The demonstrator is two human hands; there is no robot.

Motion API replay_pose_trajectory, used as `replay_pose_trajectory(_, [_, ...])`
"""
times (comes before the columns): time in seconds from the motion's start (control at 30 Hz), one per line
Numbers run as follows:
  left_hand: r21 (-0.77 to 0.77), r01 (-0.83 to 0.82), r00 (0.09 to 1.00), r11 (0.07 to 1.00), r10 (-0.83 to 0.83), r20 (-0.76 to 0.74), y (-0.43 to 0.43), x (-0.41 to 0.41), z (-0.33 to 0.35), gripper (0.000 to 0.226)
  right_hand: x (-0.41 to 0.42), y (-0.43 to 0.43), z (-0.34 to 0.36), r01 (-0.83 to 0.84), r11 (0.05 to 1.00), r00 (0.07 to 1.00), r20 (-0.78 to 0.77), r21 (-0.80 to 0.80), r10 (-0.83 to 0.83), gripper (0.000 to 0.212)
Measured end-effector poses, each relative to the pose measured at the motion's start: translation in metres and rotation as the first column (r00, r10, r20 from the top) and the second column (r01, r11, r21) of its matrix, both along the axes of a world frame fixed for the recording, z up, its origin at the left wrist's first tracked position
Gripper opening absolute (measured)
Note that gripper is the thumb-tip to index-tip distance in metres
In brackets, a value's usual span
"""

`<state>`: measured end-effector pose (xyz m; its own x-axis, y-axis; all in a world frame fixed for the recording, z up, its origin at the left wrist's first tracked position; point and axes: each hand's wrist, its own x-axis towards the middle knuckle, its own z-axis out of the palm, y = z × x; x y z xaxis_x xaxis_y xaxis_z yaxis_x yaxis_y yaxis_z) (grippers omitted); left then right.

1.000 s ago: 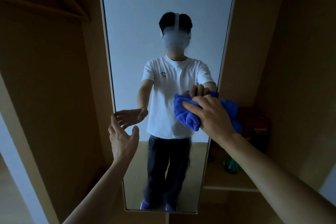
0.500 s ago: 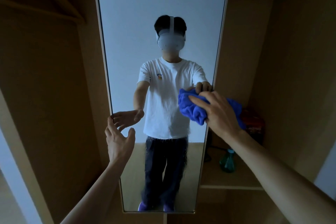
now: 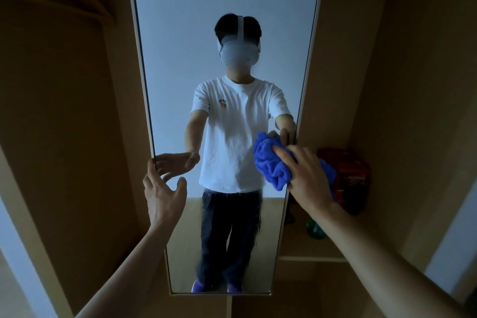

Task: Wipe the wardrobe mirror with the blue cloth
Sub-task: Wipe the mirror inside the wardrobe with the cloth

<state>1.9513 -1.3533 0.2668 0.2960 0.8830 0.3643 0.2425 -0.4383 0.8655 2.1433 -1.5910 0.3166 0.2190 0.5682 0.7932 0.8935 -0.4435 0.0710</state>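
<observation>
While the right hand (image 3: 308,178) presses against the wardrobe mirror (image 3: 206,8), the blue cloth (image 3: 273,162) sits bunched under its palm, with the fingers (image 3: 284,155) curled over the wad and holding it to the glass. Most of the cloth bulges out to the left of and below the fingers, and a smaller fold shows on the far side of the hand, past the mirror's right frame (image 3: 304,90). The wad lies at about mid-height, right against that right frame, so it overlaps the edge of the glass. The left hand (image 3: 162,193) holds nothing: its fingers are spread and relaxed, with the fingertips up at the mirror's left edge, where they seem to meet their own reflection. Between the two hands the glass is uncovered, and a tall stretch of it runs upward above the cloth. Below the cloth, faint streaky marks show on the lower glass. Just right of the frame stands a wooden panel (image 3: 333,59), and beyond it a recess with a shelf (image 3: 309,257) carrying a red box (image 3: 348,175) and a green object (image 3: 315,231), both near the right wrist. A wardrobe side wall (image 3: 64,137) closes in on the left.
</observation>
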Motion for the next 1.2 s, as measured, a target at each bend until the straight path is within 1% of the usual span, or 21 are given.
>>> replay_pose_trajectory(0.1, [-0.003,0.010,1.000,1.000,-0.010,-0.005,0.001,-0.002,0.000,0.087,-0.003,0.001,-0.018,0.055,0.998,0.997,-0.051,0.005,-0.055,0.066])
replay_pose_trajectory(0.23, [-0.011,0.015,1.000,1.000,-0.015,-0.005,0.004,-0.004,0.001,0.086,-0.007,0.005,-0.022,0.113,0.994,0.991,-0.068,0.005,-0.112,0.069])
replay_pose_trajectory(0.3, [-0.018,0.026,1.000,1.000,-0.026,0.000,0.006,-0.005,0.002,0.085,-0.009,0.005,-0.022,0.104,0.994,0.984,-0.151,0.041,-0.097,0.069])
replay_pose_trajectory(0.37, [-0.026,0.031,1.000,0.999,-0.031,-0.005,0.008,-0.005,0.003,0.085,-0.012,0.008,-0.020,0.102,0.983,0.966,-0.253,0.155,-0.061,0.061])
replay_pose_trajectory(0.47, [-0.027,0.039,0.999,0.999,-0.039,-0.012,0.012,-0.006,0.006,0.084,-0.014,0.016,-0.012,0.122,0.910,0.956,-0.292,0.397,-0.001,0.046])
replay_pose_trajectory(0.53, [-0.040,0.040,0.999,0.998,-0.041,-0.009,0.015,-0.005,0.008,0.083,-0.014,0.019,0.000,0.166,0.867,0.942,-0.335,0.469,0.001,0.041])
replay_pose_trajectory(0.67, [-0.085,0.044,0.999,0.995,-0.045,-0.004,0.023,-0.003,0.016,0.077,-0.017,0.024,0.006,0.214,0.864,0.930,-0.366,0.455,-0.038,0.041])
replay_pose_trajectory(0.8, [-0.073,0.069,0.998,0.995,-0.070,-0.009,0.025,-0.003,0.016,0.073,-0.019,0.030,-0.001,0.215,0.845,0.938,-0.345,0.489,-0.039,0.043])
replay_pose_trajectory(0.9, [-0.037,0.104,0.994,0.994,-0.105,-0.020,0.030,-0.008,0.012,0.069,-0.020,0.039,-0.003,0.210,0.816,0.934,-0.357,0.539,-0.004,0.041])
replay_pose_trajectory(1.03, [-0.009,0.166,0.986,0.986,-0.166,-0.008,0.039,-0.016,0.013,0.062,-0.022,0.051,-0.004,0.145,0.792,0.958,-0.284,0.593,0.038,0.032])
replay_pose_trajectory(1.1, [-0.002,0.204,0.979,0.979,-0.204,-0.007,0.043,-0.021,0.015,0.060,-0.028,0.058,-0.001,0.097,0.782,0.958,-0.270,0.615,0.094,0.028])
replay_pose_trajectory(1.13, [0.000,0.221,0.975,0.975,-0.221,-0.012,0.045,-0.023,0.015,0.058,-0.031,0.063,0.000,0.075,0.784,0.948,-0.288,0.617,0.136,0.026])
replay_pose_trajectory(1.2, [-0.013,0.249,0.968,0.968,-0.250,-0.014,0.047,-0.026,0.015,0.057,-0.037,0.076,0.002,0.068,0.819,0.914,-0.364,0.569,0.178,0.022])
